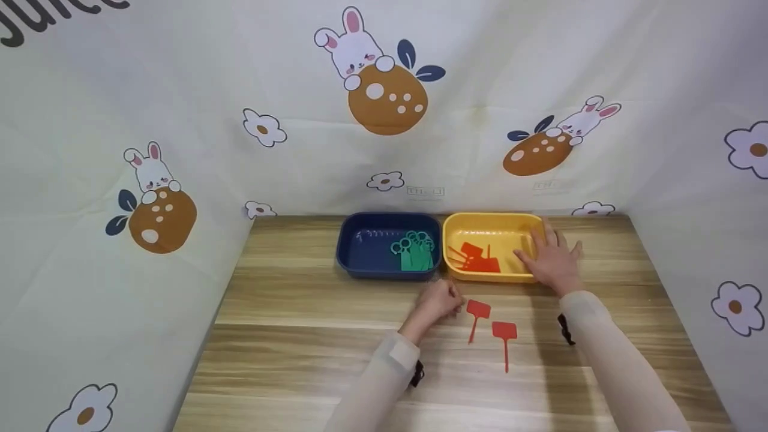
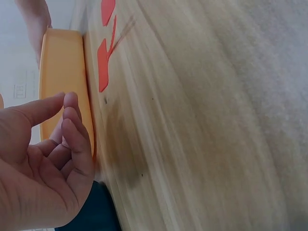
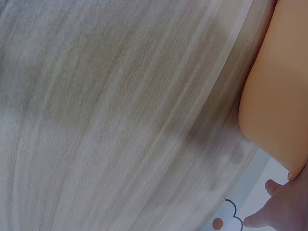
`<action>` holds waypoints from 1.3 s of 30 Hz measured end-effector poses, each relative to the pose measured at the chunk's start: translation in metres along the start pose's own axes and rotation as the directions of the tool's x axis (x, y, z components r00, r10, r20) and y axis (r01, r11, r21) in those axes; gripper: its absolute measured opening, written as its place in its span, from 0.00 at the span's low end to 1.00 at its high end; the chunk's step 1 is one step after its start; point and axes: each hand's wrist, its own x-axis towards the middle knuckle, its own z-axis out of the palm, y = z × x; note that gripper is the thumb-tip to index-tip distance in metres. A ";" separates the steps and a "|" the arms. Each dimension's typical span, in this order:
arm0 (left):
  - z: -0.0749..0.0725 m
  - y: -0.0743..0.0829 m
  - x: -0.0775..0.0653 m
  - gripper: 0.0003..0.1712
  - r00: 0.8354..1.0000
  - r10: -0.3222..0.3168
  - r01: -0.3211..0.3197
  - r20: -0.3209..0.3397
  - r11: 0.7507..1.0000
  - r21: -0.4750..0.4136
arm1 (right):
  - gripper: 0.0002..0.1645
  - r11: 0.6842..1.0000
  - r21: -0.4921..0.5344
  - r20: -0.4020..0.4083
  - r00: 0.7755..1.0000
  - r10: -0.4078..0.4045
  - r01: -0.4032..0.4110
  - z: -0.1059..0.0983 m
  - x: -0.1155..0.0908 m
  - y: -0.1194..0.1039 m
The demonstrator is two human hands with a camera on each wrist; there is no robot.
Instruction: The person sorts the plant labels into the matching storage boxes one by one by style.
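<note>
My left hand (image 1: 440,298) is just in front of the bins, fingers curled and thumb tip meeting the fingertips, with nothing between them in the left wrist view. To its right, two red plant labels, one nearer the bin (image 1: 479,309) and one closer to me (image 1: 504,330), lie flat on the table. My right hand (image 1: 555,261) rests at the right rim of the yellow bin (image 1: 492,278), fingers spread and fairly straight, thumb over the inside. Several more red plant labels (image 1: 486,264) lie inside this bin. In the right wrist view, fingertips (image 3: 273,186) show beside the bin's edge.
A dark blue bin (image 1: 384,275) stands directly left of the yellow one, with several green tags (image 1: 416,255) with ring-shaped ends in its right part. Behind both bins hangs a printed cloth (image 1: 468,144). The wood-grain table (image 1: 288,354) extends toward me.
</note>
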 end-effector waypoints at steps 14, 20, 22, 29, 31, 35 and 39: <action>0.009 -0.001 -0.011 0.10 0.986 -0.080 0.088 0.146 0.995 -0.048 | 0.49 1.000 0.004 0.000 1.000 -0.010 0.010 -0.002 -0.001 -0.001; 0.014 0.000 -0.016 0.11 0.985 -0.086 0.090 0.152 0.996 -0.017 | 0.50 1.000 -0.003 0.003 1.000 -0.006 0.006 -0.002 -0.001 -0.001; 0.016 0.000 -0.017 0.11 0.986 -0.079 0.080 0.148 0.997 -0.002 | 0.49 1.000 -0.007 0.004 1.000 -0.004 0.004 -0.003 -0.001 -0.002; 0.021 0.002 -0.020 0.13 0.988 -0.059 0.051 0.143 0.997 0.058 | 0.50 1.000 -0.020 0.001 1.000 -0.001 0.001 -0.003 -0.001 -0.002; 0.023 0.003 -0.021 0.14 0.988 -0.050 0.040 0.143 0.996 0.074 | 0.50 1.000 -0.018 -0.001 1.000 0.000 0.000 -0.003 -0.001 -0.001; 0.025 0.003 -0.022 0.14 0.988 -0.044 0.033 0.147 0.997 0.076 | 0.51 1.000 -0.013 -0.004 1.000 0.005 -0.005 -0.001 0.000 0.000; 0.029 0.002 -0.023 0.13 0.988 -0.054 0.047 0.147 0.998 0.050 | 0.51 1.000 -0.008 0.002 1.000 0.007 -0.007 0.001 0.000 0.001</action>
